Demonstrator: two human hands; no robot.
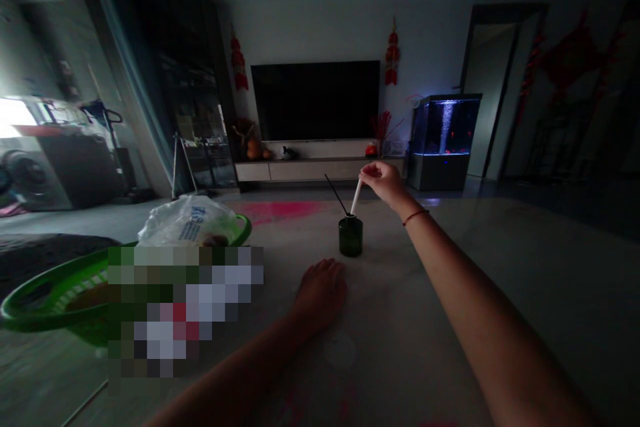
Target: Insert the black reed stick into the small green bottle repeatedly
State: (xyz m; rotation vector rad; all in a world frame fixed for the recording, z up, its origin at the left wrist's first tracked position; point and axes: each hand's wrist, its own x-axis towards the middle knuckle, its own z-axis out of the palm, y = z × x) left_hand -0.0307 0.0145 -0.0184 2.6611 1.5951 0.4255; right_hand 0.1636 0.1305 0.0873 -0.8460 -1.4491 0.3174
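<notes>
A small dark green glass bottle (351, 239), like a reed diffuser, stands upright on the table (400, 320). From its neck a thin black stick (337, 194) leans out to the left. My right hand (384, 181) pinches the upper end of a white stick (357, 197), whose lower end is at the bottle's mouth; how far it goes in is hidden. In front of the bottle, my left hand (323, 292) rests palm down on the tabletop, fingers pointing forward, holding nothing visible and apart from the bottle.
To the left sits a green plastic basket (35, 317) with a white plastic bag (187, 221) on it; a blurred patch hides things beside it. Past the table are a television (317, 100), a low cabinet (305, 170) and a lit fish tank (445, 128).
</notes>
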